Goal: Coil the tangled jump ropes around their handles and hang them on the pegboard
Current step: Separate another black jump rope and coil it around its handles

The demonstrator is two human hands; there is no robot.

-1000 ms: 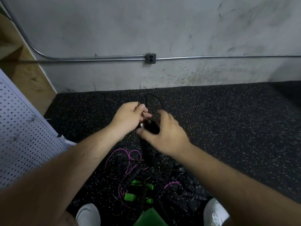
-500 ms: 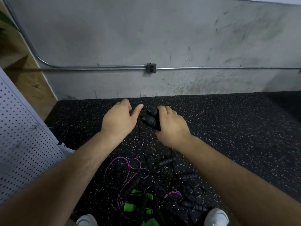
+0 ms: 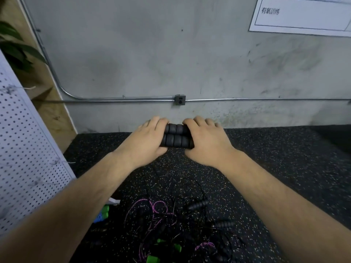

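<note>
Lifted: two black handles (image 3: 176,138), parallel; left hand (image 3: 146,142) and right hand (image 3: 208,144) clasp both.

Ribbed black handles (image 3: 176,138) are showing against a black floor (image 3: 284,158) speckled pale; purple cord (image 3: 160,201), green handles (image 3: 152,259) and a white dotted pegboard (image 3: 22,149) are showing too.

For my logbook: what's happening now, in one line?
left hand: grips handles | right hand: grips handles | tangled ropes: on floor

I count a left hand (image 3: 144,142) and a right hand (image 3: 207,144), two held black foam handles (image 3: 176,138), at least two loose black handles (image 3: 196,205) nearer than those, and one pegboard (image 3: 24,149).
</note>
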